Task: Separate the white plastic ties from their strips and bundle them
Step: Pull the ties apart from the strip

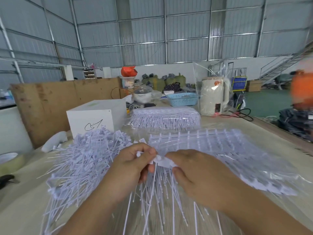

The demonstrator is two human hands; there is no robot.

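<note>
White plastic ties (162, 192), thin and stiff, hang from a strip (165, 162) both hands' fingers (144, 156) pinch.

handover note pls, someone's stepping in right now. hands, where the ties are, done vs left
Left hand: pinches the end of the strip of ties.
Right hand: grips the same strip from the other side; the tails hang down toward the table.
Loose ties: heaped at left, already separated, not yet bundled.
Uncut strips: one sheet in plastic under the hands, another stack behind it.
Left: finish this strip, work through both stacks, bundle the heap.
</note>
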